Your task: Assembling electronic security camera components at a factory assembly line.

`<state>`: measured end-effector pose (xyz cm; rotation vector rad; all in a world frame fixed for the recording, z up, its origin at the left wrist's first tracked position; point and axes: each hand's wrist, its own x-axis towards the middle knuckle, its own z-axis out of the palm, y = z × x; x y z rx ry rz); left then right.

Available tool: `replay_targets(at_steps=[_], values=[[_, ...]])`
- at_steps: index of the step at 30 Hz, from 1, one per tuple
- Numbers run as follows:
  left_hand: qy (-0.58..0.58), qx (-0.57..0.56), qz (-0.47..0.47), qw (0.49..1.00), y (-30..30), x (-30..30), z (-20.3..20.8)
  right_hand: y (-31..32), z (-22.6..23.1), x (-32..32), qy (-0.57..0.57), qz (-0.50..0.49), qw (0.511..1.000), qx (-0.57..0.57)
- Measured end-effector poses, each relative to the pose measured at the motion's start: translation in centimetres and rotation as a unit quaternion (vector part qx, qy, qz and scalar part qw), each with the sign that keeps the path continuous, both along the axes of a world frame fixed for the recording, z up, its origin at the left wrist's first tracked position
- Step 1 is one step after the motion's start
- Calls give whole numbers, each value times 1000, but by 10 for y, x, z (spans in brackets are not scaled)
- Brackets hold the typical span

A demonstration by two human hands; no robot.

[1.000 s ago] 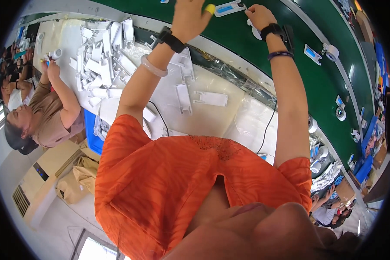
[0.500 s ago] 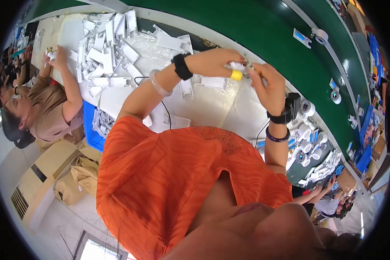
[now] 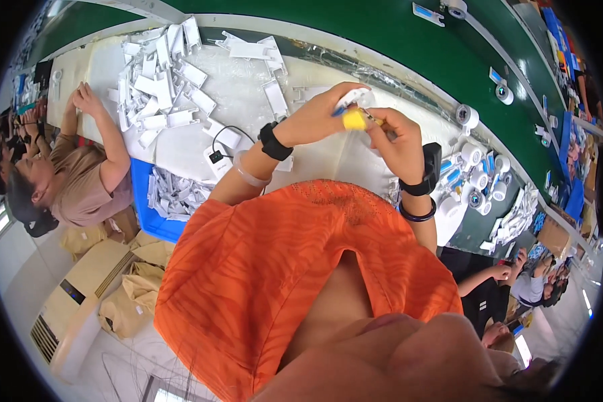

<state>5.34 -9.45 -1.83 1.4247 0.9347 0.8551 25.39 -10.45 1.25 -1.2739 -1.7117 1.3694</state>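
Above the white work table, my left hand (image 3: 319,119) is closed round a small white part with some blue on it (image 3: 352,102). A short yellow cylinder (image 3: 355,120) sits right beside that part, by my left fingertips. My right hand (image 3: 399,135) comes up against it from the other side. Its thumb and fingers are pinched together at the yellow piece; whatever they hold is too small and covered to make out. Several loose white plastic housings (image 3: 275,98) lie beyond my left forearm.
A heap of white housings (image 3: 155,84) covers the far left, with a blue bin (image 3: 143,201) of white parts below. Round white devices (image 3: 476,179) cluster at right. Beyond runs a green conveyor belt (image 3: 382,33). A cable (image 3: 231,128) lies by my left forearm. Co-workers (image 3: 90,161) sit on both sides.
Both hands have shifted slightly left and drawn closer together. The white part now shows its rounded face and blue portion. The co-worker on the left has brought both hands together.
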Motion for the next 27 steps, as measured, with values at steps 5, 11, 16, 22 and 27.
replay_targets(at_steps=[5,11,16,22,27], values=[[-29,-69,-25,997,-9,-5,20,-15,10,8,-194,-46,958,208],[-194,-156,-8,969,-23,15,27,-30,16,6,-94,-144,936,306],[-227,-200,2,953,-29,22,39,-37,17,6,-73,-138,936,314],[-210,-223,-4,952,-33,29,33,-41,6,8,-67,-134,931,332],[-195,-170,4,966,-40,30,40,-41,8,11,-79,-103,915,382]])
